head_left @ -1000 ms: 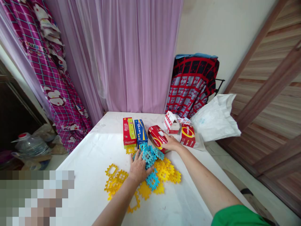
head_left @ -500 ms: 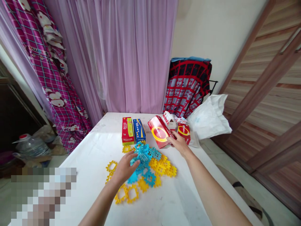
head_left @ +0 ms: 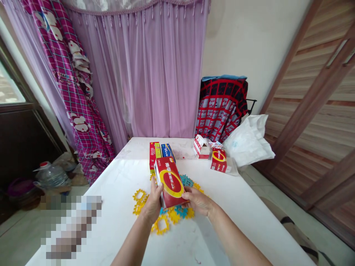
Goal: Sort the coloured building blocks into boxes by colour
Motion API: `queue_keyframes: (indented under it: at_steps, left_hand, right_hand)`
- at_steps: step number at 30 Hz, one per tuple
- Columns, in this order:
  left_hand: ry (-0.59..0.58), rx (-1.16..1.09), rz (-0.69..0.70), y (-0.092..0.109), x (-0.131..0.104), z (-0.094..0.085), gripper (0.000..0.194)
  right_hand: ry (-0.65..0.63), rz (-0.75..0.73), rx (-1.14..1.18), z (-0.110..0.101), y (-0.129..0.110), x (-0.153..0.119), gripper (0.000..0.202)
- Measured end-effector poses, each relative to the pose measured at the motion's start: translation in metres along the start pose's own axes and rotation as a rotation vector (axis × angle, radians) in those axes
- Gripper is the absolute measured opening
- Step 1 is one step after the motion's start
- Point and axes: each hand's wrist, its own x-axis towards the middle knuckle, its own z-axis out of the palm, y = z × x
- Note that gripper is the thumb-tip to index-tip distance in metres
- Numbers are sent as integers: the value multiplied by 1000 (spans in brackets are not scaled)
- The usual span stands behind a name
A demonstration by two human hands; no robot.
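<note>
A red box with a yellow ring [head_left: 171, 181] is held up over the pile of toy pieces. My left hand [head_left: 154, 199] grips its left side, and my right hand [head_left: 197, 200] grips its lower right edge. Beneath it lie yellow lattice pieces [head_left: 162, 224] and blue lattice pieces [head_left: 186, 180], partly hidden by the box and hands. Just behind stand a red and green box [head_left: 154, 151] and a blue box [head_left: 166, 150], both partly covered by the held box.
On the white table [head_left: 111, 207], a smaller red box [head_left: 219, 160], an opened white and red carton [head_left: 202, 147] and a white bag [head_left: 249, 142] sit at the back right. A plastic bottle [head_left: 52, 175] stands beyond the left edge.
The red box has moved left and toward me, off the table and over the pile. My left hand has left the blue pieces and taken hold of it too. The view has tilted up slightly.
</note>
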Motion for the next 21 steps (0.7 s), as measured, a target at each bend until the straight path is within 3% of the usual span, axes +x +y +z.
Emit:
queue_keyframes:
  at_steps: [4, 13, 21]
  left_hand:
    - [80, 68, -36, 3, -6, -6, 98]
    - [27, 191, -109, 16, -8, -17, 88]
    - [-78, 184, -200, 23, -10, -26, 80]
  right_hand:
    - [12, 62, 48, 1, 6, 0, 53]
    - [127, 23, -79, 4, 10, 9, 61]
    - [74, 34, -177, 18, -3, 12, 59]
